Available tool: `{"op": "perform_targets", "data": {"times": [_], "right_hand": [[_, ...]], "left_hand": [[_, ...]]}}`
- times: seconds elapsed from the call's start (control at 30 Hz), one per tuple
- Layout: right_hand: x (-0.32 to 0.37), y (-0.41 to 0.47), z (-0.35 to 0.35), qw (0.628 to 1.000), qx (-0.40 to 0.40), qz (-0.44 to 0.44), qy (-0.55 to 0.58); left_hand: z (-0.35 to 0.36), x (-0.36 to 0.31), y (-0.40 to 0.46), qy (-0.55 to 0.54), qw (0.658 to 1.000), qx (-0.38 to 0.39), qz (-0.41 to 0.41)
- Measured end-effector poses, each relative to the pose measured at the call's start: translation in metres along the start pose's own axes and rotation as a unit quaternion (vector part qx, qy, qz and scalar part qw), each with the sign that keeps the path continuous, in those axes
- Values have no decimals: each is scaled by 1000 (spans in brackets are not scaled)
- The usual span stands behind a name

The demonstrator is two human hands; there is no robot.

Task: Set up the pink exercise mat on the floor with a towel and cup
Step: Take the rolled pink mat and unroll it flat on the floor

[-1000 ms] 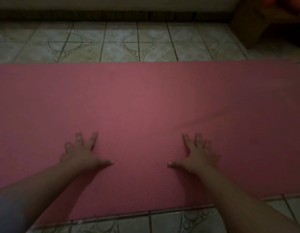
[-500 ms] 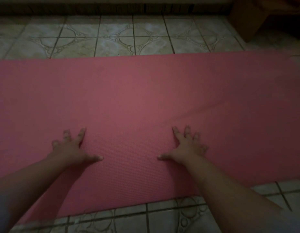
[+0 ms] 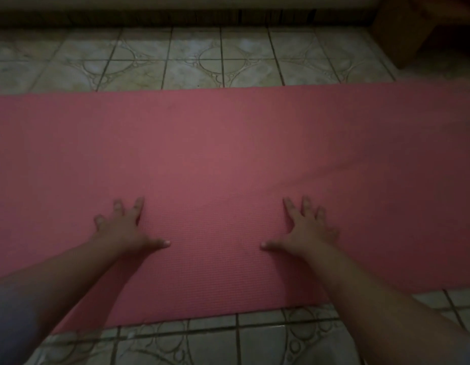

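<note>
The pink exercise mat lies unrolled across the tiled floor, running from the left edge of the view to the right edge. My left hand rests flat on the mat's near half with its fingers spread. My right hand lies flat the same way, about a forearm's length to the right. Neither hand holds anything. A shallow ripple runs through the mat to the right of my right hand. No towel or cup is in view.
Patterned beige floor tiles show beyond the mat and along its near edge. A dark baseboard runs along the far wall. A brown wooden furniture leg stands at the top right, close to the mat's far corner.
Both hands stay flat and spread on the mat in nearly the same spot. The view dipped and came back a little; the mat has not visibly shifted.
</note>
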State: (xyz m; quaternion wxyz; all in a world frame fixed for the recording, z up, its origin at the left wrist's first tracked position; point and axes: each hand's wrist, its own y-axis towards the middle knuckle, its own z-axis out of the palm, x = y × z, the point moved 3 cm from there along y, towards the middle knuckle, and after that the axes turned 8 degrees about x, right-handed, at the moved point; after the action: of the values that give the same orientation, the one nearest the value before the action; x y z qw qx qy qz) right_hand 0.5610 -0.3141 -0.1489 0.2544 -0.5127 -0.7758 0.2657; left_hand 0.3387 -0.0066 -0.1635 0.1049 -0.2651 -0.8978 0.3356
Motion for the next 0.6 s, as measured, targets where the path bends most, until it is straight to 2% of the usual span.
{"op": "perform_targets", "data": {"times": [0.6], "right_hand": [[-6,-34,29,1000,3,-6,-18]], "left_hand": [[12,15,-8,-22,999,21,-10]]}}
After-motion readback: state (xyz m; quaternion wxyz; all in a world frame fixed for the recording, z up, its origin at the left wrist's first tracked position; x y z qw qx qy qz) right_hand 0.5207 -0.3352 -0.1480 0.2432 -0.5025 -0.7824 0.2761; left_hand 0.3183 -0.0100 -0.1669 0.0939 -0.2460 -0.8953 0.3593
